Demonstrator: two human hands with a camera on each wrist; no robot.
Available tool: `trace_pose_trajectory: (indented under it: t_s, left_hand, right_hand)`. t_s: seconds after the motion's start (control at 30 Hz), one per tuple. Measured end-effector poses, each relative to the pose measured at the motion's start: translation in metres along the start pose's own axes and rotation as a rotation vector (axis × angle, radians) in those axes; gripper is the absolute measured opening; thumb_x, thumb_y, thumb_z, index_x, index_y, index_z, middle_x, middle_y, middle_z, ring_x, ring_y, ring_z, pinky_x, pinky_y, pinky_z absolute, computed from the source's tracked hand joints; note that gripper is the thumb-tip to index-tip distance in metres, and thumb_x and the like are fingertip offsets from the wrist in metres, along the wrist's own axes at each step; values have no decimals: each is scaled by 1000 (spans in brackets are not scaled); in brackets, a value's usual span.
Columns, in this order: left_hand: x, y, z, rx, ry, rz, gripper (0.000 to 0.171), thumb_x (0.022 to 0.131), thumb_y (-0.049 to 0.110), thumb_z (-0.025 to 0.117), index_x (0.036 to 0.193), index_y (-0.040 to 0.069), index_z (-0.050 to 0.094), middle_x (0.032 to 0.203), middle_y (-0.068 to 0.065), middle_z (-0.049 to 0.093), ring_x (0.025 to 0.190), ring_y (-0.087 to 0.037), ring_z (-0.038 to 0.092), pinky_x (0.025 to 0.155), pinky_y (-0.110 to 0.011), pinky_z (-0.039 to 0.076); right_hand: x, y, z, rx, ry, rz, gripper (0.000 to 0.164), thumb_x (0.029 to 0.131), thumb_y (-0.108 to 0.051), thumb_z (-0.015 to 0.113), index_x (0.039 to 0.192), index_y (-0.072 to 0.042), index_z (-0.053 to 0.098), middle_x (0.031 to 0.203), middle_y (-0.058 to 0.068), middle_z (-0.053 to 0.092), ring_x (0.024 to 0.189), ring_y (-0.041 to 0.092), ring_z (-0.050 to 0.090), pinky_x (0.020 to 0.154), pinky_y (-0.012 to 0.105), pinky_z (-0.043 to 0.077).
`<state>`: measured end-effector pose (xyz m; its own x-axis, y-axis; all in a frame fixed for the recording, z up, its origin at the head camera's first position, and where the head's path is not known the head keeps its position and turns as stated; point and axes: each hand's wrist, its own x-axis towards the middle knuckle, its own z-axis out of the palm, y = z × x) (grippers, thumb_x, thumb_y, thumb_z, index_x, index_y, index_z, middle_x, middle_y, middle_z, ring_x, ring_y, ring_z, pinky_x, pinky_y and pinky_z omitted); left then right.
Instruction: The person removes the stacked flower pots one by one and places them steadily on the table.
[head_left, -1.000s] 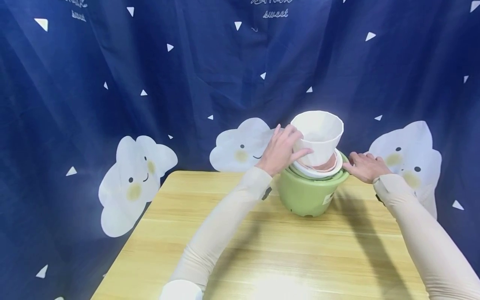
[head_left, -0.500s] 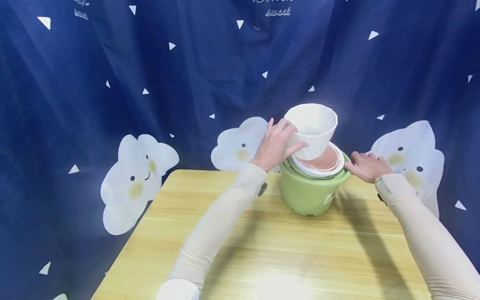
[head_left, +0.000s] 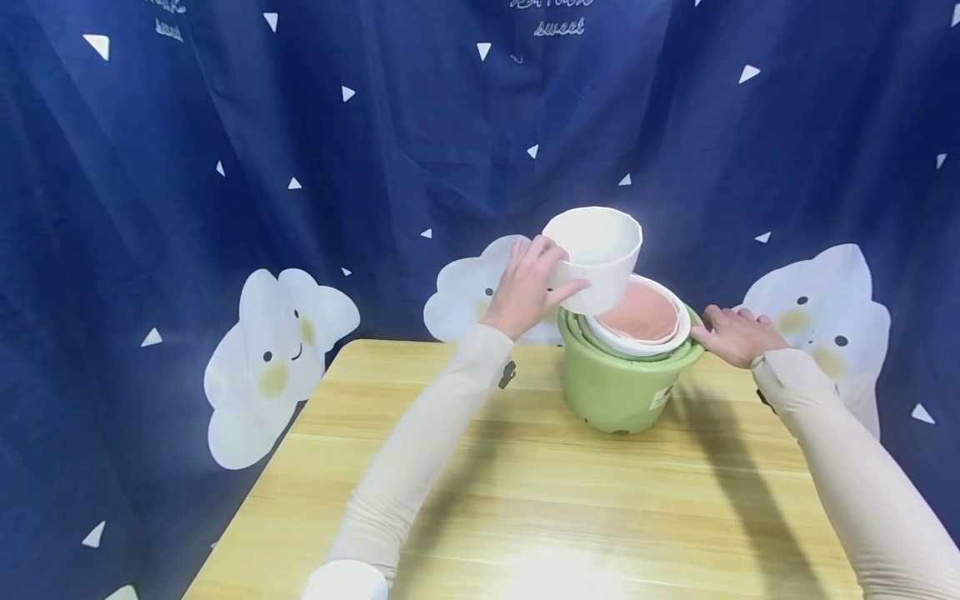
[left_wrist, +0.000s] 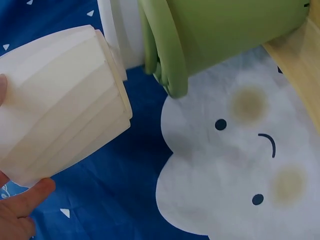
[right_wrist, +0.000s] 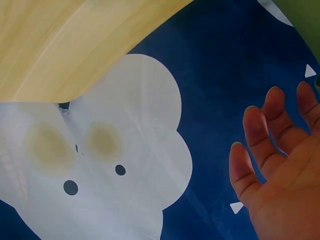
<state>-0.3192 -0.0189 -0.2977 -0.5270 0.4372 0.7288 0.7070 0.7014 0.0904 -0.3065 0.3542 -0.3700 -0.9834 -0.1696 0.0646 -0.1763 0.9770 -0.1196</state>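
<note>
In the head view my left hand grips a white faceted flower pot by its side, thumb in front. The pot is tilted above a nested stack. In the left wrist view fingertips press on the same white pot. The stack sits in a large green flower pot, with a white pot rim and a terracotta-coloured round surface inside. My right hand holds the green pot's right rim near the thumb. Its other fingers hang loosely curled in the right wrist view.
The stack stands near the back edge of a light wooden table. Behind hangs a dark blue curtain with cloud and triangle prints. A white object at the bottom edge overlaps the left sleeve.
My left hand has lifted the white pot up and moved it left, tilting it and uncovering more of the terracotta surface. My right hand has stayed at the green rim.
</note>
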Motion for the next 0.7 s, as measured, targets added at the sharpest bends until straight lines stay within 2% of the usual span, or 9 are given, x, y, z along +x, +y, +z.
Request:
trace_pose_trajectory:
  t_s: [0.1,0.17,0.33,0.47,0.7]
  left_hand:
    - [-2,-4,-3,-8,6,-11,43,91,49,76,105,9,68,111,-5,63,107,-21,60,107,-43,42]
    - [-4,-7,-5,-16,5,-21,43,91,48,76,105,8,68,111,-5,64,108,-22,61,112,-45,43]
    - [-8,-15,-9,-21,2,-65,45,91,48,77,107,8,67,112,-6,64,115,-21,62,125,-60,31]
    - [-12,-23,-12,-7,6,-97,47,90,49,77,108,7,68,113,-7,65,119,-23,61,126,-62,29]
    - [-22,-39,-14,-13,3,-143,49,90,50,77,109,6,68,114,-8,65,116,-24,63,124,-64,30]
  right_hand:
    - [0,1,1,2,1,-2,53,103,-57,35,107,-8,55,103,16,65,101,42,58,72,49,39]
    - [0,2,1,5,-3,-2,54,103,-58,34,107,-9,55,103,15,65,100,42,58,71,48,39]
    - [0,3,2,13,-9,-2,55,102,-59,34,107,-9,55,102,15,65,100,41,57,70,46,37]
    - [1,4,4,16,-5,-3,55,102,-60,35,107,-9,56,101,14,65,99,40,57,70,45,37]
    - [2,4,4,24,-6,-2,53,102,-58,34,107,-9,55,101,14,65,98,40,56,70,46,37]
